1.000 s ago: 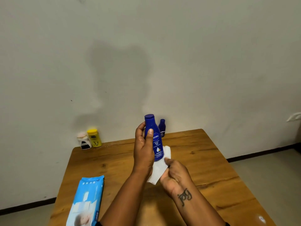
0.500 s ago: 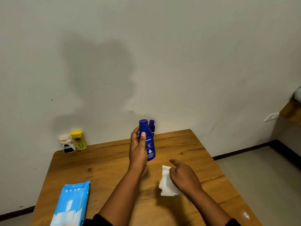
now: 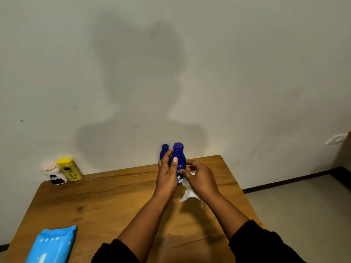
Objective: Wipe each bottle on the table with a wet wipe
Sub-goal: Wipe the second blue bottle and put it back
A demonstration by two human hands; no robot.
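A person's left hand point(image 3: 167, 175) grips an upright blue lotion bottle point(image 3: 179, 158) above the far side of a wooden table point(image 3: 106, 204), fingers wrapped round its body and hiding much of the label. The right hand point(image 3: 201, 177) is closed on a white wet wipe point(image 3: 188, 192), whose upper part is lost behind the fingers against the bottle's lower right side. A second blue bottle point(image 3: 164, 149) stands half hidden behind. Far left stand a yellow bottle point(image 3: 69, 168) and a white bottle point(image 3: 54, 174); the blue wipes pack point(image 3: 51, 245) is cut off at the near edge. Half a second ago the wipe hung well apart from the bottle.
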